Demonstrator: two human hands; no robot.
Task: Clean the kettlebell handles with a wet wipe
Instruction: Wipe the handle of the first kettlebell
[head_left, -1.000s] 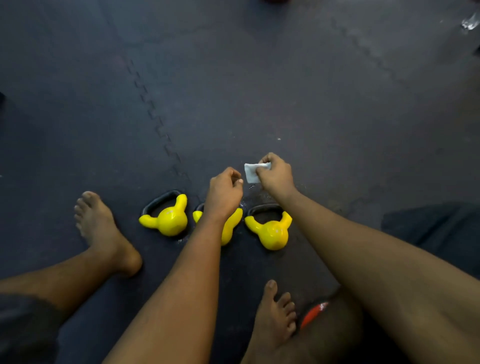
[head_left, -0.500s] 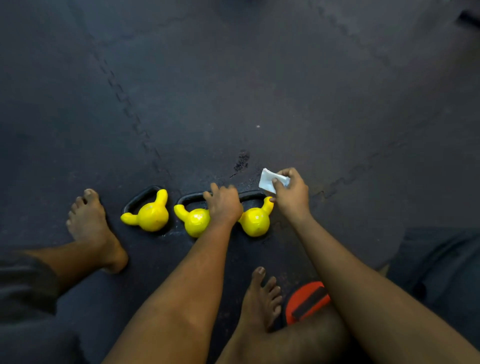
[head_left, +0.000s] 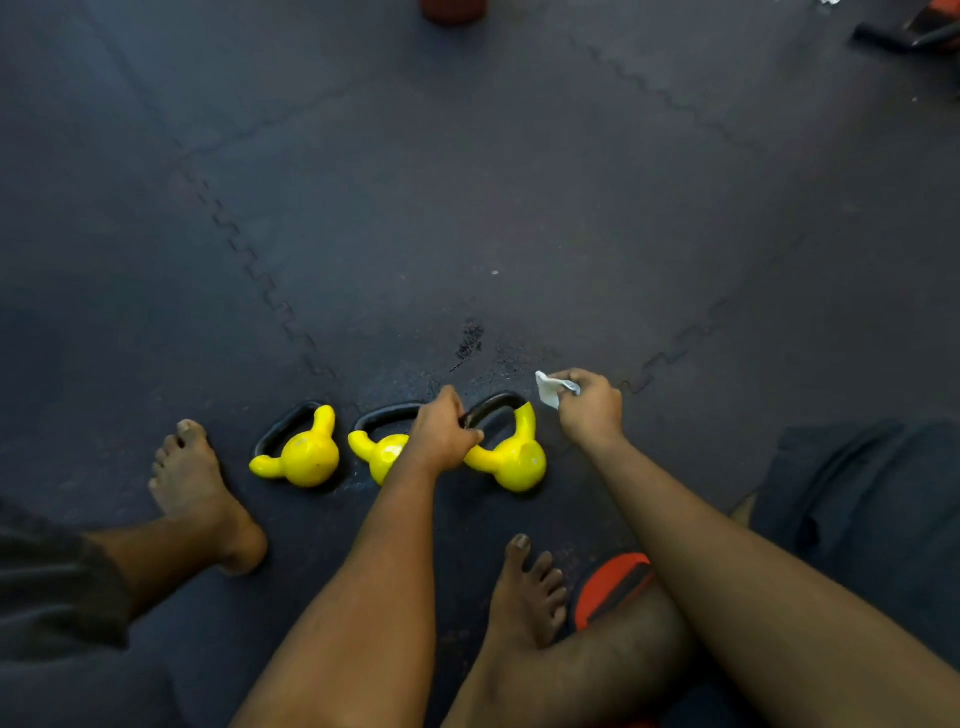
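Note:
Three small yellow kettlebells with black handles lie in a row on the dark floor mat. The left kettlebell (head_left: 304, 456) lies untouched. My left hand (head_left: 441, 434) covers part of the middle kettlebell (head_left: 382, 453) and grips the black handle of the right kettlebell (head_left: 514, 457) at its left end. My right hand (head_left: 589, 410) hovers just right of that handle, pinching a crumpled white wet wipe (head_left: 550, 389) between fingers and thumb. The wipe hangs close to the handle's right end without clearly touching it.
My bare left foot (head_left: 195, 483) rests left of the kettlebells and my right foot (head_left: 527, 592) sits just below them. An orange and black object (head_left: 610, 584) lies by my right knee. A wet patch (head_left: 470, 340) marks the interlocking mat (head_left: 467, 208). Dark equipment (head_left: 904, 31) lies far right.
My left hand has dropped from above the kettlebells onto the right kettlebell's handle and closed on it. My right hand with the wipe has shifted right and lower beside that handle.

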